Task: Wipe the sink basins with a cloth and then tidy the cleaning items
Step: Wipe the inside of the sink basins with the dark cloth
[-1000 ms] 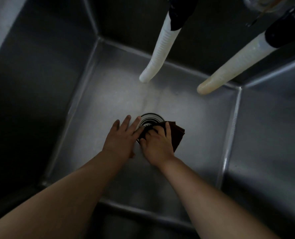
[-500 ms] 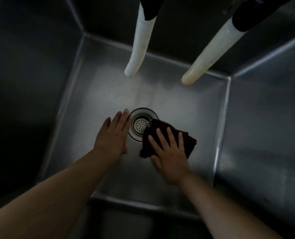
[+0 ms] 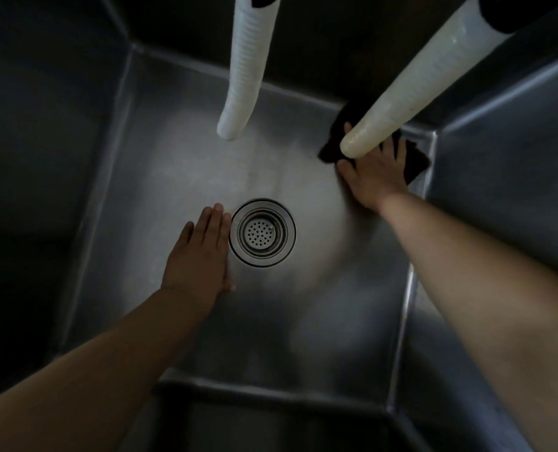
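I look straight down into a deep stainless steel sink basin point(image 3: 160, 177). A dark cloth point(image 3: 416, 163) lies flat on the basin floor in the far right corner. My right hand point(image 3: 374, 172) presses on it with fingers spread and straight; the nearer white hose hides part of the hand and cloth. My left hand point(image 3: 199, 252) rests flat on the basin floor just left of the round drain strainer point(image 3: 262, 233), fingers straight and together, holding nothing.
Two white ribbed hoses hang over the basin: one point(image 3: 243, 66) at the back centre, another point(image 3: 411, 83) slanting from the upper right. Steel walls point(image 3: 515, 151) close in on all sides. The front wall point(image 3: 271, 415) lies in shadow.
My right hand has slid the cloth from beside the drain to the far right corner. The left hand has stayed flat beside the drain. The drain strainer is now uncovered.
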### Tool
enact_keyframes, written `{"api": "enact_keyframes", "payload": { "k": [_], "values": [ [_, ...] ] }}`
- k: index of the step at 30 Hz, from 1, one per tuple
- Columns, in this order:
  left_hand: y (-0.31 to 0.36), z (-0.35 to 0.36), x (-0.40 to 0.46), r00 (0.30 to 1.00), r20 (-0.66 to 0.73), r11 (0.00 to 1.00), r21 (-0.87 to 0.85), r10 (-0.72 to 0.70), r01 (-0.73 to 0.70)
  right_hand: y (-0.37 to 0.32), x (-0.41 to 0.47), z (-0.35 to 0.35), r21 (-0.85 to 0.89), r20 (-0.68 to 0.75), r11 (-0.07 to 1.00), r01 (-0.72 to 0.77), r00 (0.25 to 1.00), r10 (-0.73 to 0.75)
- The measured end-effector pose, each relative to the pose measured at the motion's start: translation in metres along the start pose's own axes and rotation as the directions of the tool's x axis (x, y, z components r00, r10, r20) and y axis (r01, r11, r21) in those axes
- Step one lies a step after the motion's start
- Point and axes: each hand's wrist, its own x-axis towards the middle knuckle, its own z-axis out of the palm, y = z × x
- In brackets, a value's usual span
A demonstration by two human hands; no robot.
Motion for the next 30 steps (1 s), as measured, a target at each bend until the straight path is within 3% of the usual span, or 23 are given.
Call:
{"api": "enact_keyframes", "payload": {
  "k": [4, 9, 16, 19, 21, 27, 29, 30],
  "values": [
    [0.000, -0.003, -0.001, 1.000, -0.002, 1.000, 0.016, 0.013, -0.013, 0.031, -0.038, 0.009, -0.015, 0.020, 0.994, -0.109, 0.994, 0.110],
    [0.000, -0.013, -0.008, 0.999, 0.025, 1.000, -0.010, 0.028, -0.028, 0.002, -0.108, 0.025, 0.029, 0.083, 0.982, -0.185, 0.980, 0.182],
    [-0.011, -0.045, -0.020, 0.994, 0.063, 0.978, -0.194, 0.088, -0.074, -0.036, -0.246, 0.042, 0.050, 0.357, 0.981, -0.190, 0.920, 0.160],
    [-0.019, -0.054, -0.041, 0.992, -0.004, 0.980, -0.154, 0.128, -0.127, -0.047, -0.292, 0.045, -0.006, 0.557, 0.981, -0.192, 0.815, 0.162],
    [-0.026, -0.060, -0.060, 0.986, -0.029, 0.980, -0.107, 0.163, -0.165, -0.053, -0.310, 0.045, -0.062, 0.702, 0.978, -0.199, 0.688, 0.185],
    [-0.058, -0.083, -0.121, 0.987, -0.084, 0.977, -0.153, 0.137, -0.148, -0.070, -0.318, 0.011, -0.083, 0.934, 0.944, -0.319, 0.305, 0.185],
    [-0.069, -0.088, -0.143, 0.989, -0.111, 0.968, -0.222, 0.096, -0.119, -0.076, -0.310, -0.020, -0.003, 0.982, 0.916, -0.402, 0.174, 0.080],
    [-0.074, -0.090, -0.153, 0.990, -0.124, 0.962, -0.256, 0.067, -0.097, -0.084, -0.307, -0.030, 0.116, 0.976, 0.898, -0.424, 0.218, -0.023]
  ]
}}
